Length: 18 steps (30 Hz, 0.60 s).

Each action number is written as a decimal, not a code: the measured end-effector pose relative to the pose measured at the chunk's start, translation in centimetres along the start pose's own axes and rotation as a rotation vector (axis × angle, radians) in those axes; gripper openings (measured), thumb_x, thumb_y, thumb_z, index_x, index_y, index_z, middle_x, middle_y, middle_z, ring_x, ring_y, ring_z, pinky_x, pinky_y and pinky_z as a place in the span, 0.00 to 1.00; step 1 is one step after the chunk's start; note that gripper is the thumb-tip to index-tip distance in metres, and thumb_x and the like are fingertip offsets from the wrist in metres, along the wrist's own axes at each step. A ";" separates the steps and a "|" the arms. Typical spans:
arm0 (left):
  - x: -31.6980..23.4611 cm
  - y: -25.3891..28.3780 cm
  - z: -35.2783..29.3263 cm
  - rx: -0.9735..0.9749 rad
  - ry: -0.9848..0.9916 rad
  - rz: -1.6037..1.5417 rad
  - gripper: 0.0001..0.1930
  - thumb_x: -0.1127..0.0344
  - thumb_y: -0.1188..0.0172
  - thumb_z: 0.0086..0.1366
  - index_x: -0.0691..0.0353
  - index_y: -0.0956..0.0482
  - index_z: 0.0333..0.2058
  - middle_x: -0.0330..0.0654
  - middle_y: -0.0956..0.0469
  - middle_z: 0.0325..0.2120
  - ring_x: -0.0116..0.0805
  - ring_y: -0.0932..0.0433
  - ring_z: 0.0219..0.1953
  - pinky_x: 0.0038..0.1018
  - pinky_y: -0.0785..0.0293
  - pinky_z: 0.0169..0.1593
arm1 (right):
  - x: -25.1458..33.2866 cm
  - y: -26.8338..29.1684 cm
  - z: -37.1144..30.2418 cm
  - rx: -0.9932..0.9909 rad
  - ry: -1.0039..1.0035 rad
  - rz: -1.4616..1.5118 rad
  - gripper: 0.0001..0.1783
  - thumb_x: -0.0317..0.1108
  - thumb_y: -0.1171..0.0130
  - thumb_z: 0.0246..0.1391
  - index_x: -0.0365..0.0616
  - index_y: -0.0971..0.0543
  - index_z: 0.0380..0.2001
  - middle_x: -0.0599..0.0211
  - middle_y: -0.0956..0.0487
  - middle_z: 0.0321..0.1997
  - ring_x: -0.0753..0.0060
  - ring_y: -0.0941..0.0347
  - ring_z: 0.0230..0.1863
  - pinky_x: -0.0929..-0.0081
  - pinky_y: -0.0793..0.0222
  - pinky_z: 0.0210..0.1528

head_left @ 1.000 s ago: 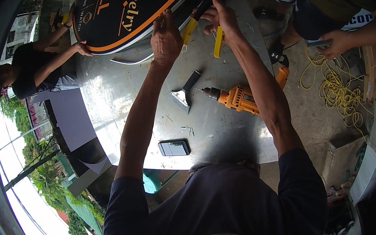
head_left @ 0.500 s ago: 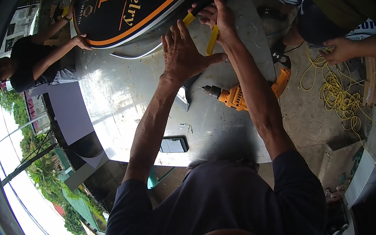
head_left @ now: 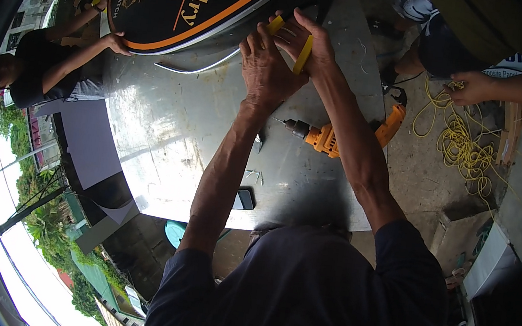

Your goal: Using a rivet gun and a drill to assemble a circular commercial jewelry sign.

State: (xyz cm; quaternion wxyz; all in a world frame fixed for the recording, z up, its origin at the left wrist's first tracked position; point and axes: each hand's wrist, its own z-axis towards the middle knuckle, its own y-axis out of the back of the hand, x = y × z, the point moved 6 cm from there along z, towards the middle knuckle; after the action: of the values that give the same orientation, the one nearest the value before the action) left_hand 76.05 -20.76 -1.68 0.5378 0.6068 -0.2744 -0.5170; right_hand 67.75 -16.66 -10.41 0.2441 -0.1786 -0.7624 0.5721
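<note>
Scuffed grey metal tabletop (head_left: 173, 88) lies beneath; my right hand (head_left: 317, 46) half-curls its fingers around a yellow-handled tool (head_left: 303, 54), one handle across the palm; my left hand (head_left: 265, 73), fingers slightly bent, sits alongside, its grip unclear.

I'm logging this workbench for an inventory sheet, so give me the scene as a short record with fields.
Right hand: the right hand grips a yellow-handled tool
Left hand: the left hand is raised beside the tool, contact unclear
Surface: metal table
On table: drill, partly behind the right forearm; phone, partly behind the left forearm; curved strip
Far left: dark sign with an orange band, a co-worker's hand at its edge
Floor, right: tangled yellow cord
</note>
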 end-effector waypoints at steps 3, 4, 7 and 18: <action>1.0 0.5 0.6 -0.150 -0.059 -0.048 0.46 0.59 0.24 0.39 0.69 0.34 0.57 0.54 0.28 0.45 0.52 0.29 0.51 0.42 0.31 0.55 | -0.3 0.3 1.3 -0.118 0.065 -0.056 0.20 0.42 0.38 0.59 0.35 0.25 0.45 0.53 0.23 0.47 0.58 0.24 0.50 0.57 0.30 0.60; 1.6 0.1 1.0 -0.108 -0.025 -0.050 0.46 0.59 0.24 0.39 0.69 0.34 0.57 0.54 0.28 0.45 0.52 0.29 0.51 0.42 0.31 0.55 | -0.2 0.5 1.7 -0.206 0.120 -0.085 0.17 0.39 0.36 0.57 0.37 0.24 0.41 0.58 0.24 0.40 0.63 0.25 0.42 0.62 0.28 0.50; 3.2 0.0 2.3 -0.203 0.011 -0.114 0.23 0.68 0.25 0.41 0.60 0.19 0.40 0.47 0.18 0.30 0.49 0.17 0.33 0.38 0.21 0.39 | 0.1 0.6 3.0 -0.474 0.376 -0.217 0.10 0.33 0.32 0.51 0.41 0.23 0.28 0.70 0.27 0.22 0.76 0.30 0.19 0.74 0.33 0.22; 5.1 0.6 3.8 0.212 -0.093 -0.539 0.18 0.64 0.26 0.49 0.64 0.16 0.39 0.52 0.17 0.35 0.48 0.17 0.35 0.37 0.22 0.40 | 1.7 0.2 0.3 -0.503 0.270 -0.442 0.21 0.51 0.33 0.53 0.43 0.24 0.27 0.71 0.28 0.16 0.75 0.30 0.16 0.75 0.38 0.18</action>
State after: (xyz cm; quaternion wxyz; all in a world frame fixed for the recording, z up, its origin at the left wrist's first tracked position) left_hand 74.33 -26.85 -2.41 0.3014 0.6862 -0.1799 -0.6371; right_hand 66.17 -15.84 -10.40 0.4087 -0.1378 -0.8605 0.2713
